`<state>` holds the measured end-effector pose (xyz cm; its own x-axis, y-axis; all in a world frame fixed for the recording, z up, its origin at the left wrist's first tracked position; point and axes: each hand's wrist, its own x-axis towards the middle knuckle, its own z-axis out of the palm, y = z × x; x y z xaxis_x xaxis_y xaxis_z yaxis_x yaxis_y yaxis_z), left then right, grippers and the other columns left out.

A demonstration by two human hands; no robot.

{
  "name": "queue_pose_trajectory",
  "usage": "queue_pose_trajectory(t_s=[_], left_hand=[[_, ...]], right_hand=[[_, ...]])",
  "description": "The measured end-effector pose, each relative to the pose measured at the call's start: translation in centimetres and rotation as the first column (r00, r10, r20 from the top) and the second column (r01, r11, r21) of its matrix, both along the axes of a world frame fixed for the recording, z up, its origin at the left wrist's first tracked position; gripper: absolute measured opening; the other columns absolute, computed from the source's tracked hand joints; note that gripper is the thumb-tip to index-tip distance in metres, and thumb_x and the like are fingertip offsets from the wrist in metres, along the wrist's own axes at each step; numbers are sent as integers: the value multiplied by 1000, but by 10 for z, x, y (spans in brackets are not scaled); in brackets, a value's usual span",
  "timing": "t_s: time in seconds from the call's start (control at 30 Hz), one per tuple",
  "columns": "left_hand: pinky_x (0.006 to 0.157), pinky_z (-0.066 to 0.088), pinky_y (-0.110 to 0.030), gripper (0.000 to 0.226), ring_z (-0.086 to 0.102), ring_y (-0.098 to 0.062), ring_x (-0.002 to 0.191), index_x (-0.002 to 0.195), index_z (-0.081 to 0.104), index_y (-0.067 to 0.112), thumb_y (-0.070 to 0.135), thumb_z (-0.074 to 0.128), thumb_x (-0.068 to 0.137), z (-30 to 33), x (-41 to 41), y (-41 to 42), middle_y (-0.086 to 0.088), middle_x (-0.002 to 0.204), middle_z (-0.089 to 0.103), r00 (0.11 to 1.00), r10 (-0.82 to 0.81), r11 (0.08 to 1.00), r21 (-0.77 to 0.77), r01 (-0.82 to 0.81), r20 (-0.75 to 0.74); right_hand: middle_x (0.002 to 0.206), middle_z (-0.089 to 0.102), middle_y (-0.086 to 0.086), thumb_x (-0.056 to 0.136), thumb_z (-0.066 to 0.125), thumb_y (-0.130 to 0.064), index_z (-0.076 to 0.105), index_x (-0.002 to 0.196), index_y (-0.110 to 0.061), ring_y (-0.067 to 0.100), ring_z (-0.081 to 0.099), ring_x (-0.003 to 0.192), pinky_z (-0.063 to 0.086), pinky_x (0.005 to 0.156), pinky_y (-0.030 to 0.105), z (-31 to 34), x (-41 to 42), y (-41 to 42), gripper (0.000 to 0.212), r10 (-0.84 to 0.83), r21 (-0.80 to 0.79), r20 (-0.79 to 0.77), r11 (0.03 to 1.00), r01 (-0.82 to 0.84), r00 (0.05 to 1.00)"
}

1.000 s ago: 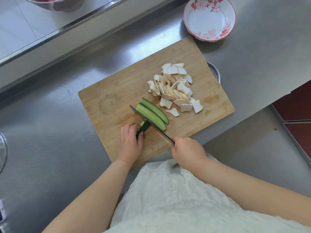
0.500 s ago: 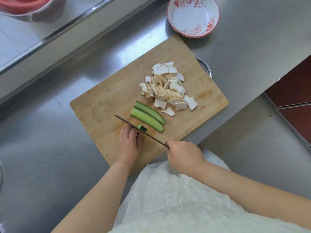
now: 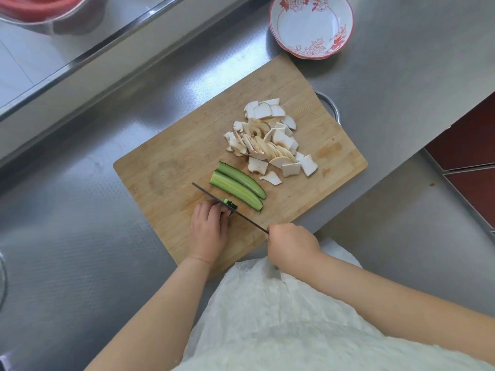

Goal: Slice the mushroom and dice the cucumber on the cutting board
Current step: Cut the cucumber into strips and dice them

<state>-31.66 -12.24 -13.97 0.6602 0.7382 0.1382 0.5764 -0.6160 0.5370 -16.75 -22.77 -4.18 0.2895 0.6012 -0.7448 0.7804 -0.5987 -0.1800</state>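
Observation:
A wooden cutting board [image 3: 171, 167] lies slantwise on the steel counter. A heap of white mushroom slices [image 3: 270, 140] covers its right half. Two long cucumber strips [image 3: 238, 187] lie side by side below the heap. My left hand [image 3: 209, 230] holds down a short cucumber piece [image 3: 229, 203] with curled fingers near the board's front edge. My right hand [image 3: 290, 246] grips the handle of a knife [image 3: 214, 199], whose thin blade stands edge-down right against the left fingertips, across that piece.
A white bowl with red flowers [image 3: 312, 25] stands beyond the board's far corner. A red basin [image 3: 40, 6] sits at the top left behind a raised steel ledge. A metal handle [image 3: 330, 105] pokes out at the board's right edge. The counter drops off at right.
The knife has moved off the two long strips toward me and now sits at the short piece under my left fingers. The view has shifted slightly.

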Motion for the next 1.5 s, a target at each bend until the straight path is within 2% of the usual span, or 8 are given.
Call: queue_pose_trajectory(t_s=[0.27,0.5,0.67,1.03,1.2,1.3,1.43,1.5], left_hand=[[68,42,-34,19,48,-24,80,87,63,3,19,53,92,3,-2,1,-10,91,56,1000,-9,1000,-21,9,-25],[71,37,-25,20,48,-22,81,88,65,3,21,54,92,7,-10,-5,-11,90,58,999,-26,1000,12,25,26],[69,36,-27,29,45,-22,80,88,65,0,22,46,92,6,-12,-3,-13,88,58,999,5,1000,-24,-6,-36],[74,34,-24,19,46,-23,82,89,62,3,16,49,93,6,-10,-1,-14,90,57,1000,-27,999,31,27,-3],[69,44,-34,19,51,-26,82,90,65,2,15,51,92,1,-12,-2,-11,93,58,999,-17,1000,10,18,-46],[68,43,-33,18,50,-25,81,88,64,3,16,52,92,1,-13,-2,-9,92,58,999,-19,1000,8,19,-34],[70,43,-29,18,50,-22,83,88,65,4,19,55,91,3,-20,-3,-9,93,58,999,-33,999,35,34,-23],[69,43,-30,20,50,-22,83,88,65,4,20,54,91,4,-23,-4,-9,93,58,999,-38,999,22,39,-30]], right_hand=[[72,50,1,101,39,-34,47,83,-14,23,53,68,43,57,31,2,13,-6,27,-162,44,-151,984,171,975],[92,67,8,99,39,-22,57,109,-14,30,61,79,33,53,29,9,6,-14,22,54,156,-30,986,-49,998],[93,66,9,97,40,-17,55,107,-12,30,59,76,20,43,27,11,-1,-16,18,97,118,-16,989,-94,995],[97,65,10,97,42,-11,57,105,-10,30,60,83,30,50,27,8,-6,-10,17,35,32,-23,999,-34,999],[75,54,3,99,42,-21,46,78,-15,26,52,72,35,51,28,3,-1,-9,23,-90,10,-91,996,92,992],[78,55,5,100,40,-34,47,80,-14,26,55,74,46,62,33,1,4,-12,29,-165,27,-155,985,171,974],[68,47,1,101,38,-31,35,67,-20,28,54,71,42,59,32,5,5,-18,36,-118,69,-154,989,129,981],[74,54,3,101,37,-29,44,74,-19,31,56,74,39,57,31,9,4,-20,29,-68,105,-150,991,85,986]])
